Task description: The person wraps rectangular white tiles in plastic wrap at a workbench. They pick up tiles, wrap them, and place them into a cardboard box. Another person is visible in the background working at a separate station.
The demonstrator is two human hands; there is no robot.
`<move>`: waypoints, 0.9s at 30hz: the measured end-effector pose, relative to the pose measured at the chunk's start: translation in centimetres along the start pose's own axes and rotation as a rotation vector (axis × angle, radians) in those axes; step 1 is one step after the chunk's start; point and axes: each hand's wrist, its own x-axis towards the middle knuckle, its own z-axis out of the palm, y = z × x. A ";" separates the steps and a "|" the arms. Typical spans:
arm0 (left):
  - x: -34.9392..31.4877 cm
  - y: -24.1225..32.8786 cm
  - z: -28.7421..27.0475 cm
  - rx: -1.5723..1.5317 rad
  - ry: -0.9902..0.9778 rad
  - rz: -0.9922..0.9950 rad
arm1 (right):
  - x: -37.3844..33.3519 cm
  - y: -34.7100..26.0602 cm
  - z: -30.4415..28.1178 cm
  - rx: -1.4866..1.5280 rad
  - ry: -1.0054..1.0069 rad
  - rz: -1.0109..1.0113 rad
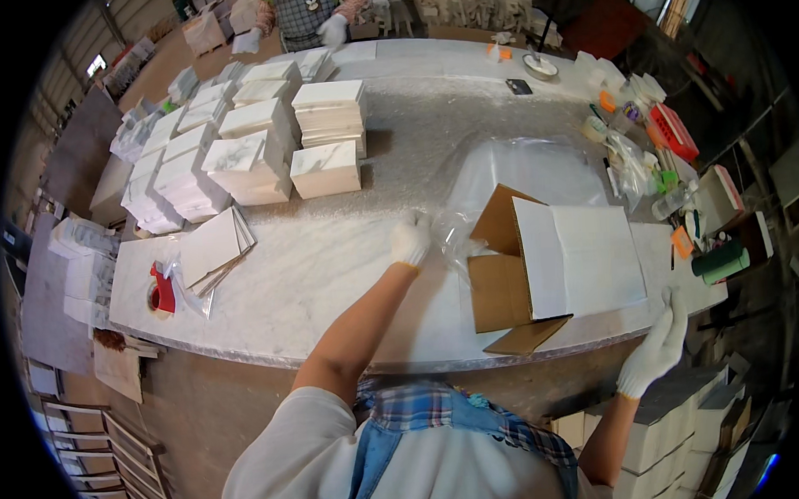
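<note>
My left hand [411,238], in a white glove, is over the middle of the pale stone table with its fingers curled in. Crumpled clear plastic film [456,239] lies right beside it; whether the fingers pinch any of it is hidden. To the right, a cardboard box [584,256], white outside and brown inside, rests on its side, its open flaps toward me. Behind the box the clear plastic sheeting [529,170] spreads across the table. My right hand [656,346], also gloved, hangs off the table's front right edge, fingers stretched out and holding nothing.
Several stacks of white marbled tiles [251,162] stand at the back left. Nearer are loose thin boards [216,249] and a red tape dispenser [162,290]. Bottles, bags and a red tray [673,132] crowd the right edge. Another person [308,19] stands across the table.
</note>
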 end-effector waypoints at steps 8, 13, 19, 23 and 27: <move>-3.1 1.7 -6.6 -0.453 0.094 -0.057 | -7.5 -13.2 2.1 0.144 -0.516 -0.476; -5.9 -0.2 -13.2 -0.491 -0.081 -0.008 | -15.5 -15.1 13.9 0.069 -0.697 -0.301; -9.6 -2.2 -19.3 -0.489 -0.227 -0.089 | -23.5 -15.9 23.4 -0.250 -0.641 -0.392; -10.3 -5.4 -21.6 -0.539 -0.235 -0.121 | -27.4 -15.6 26.0 -0.081 -0.558 -0.418; -10.5 -0.2 -27.2 0.124 -0.041 0.254 | -29.0 -16.7 24.2 -0.077 -0.564 -0.483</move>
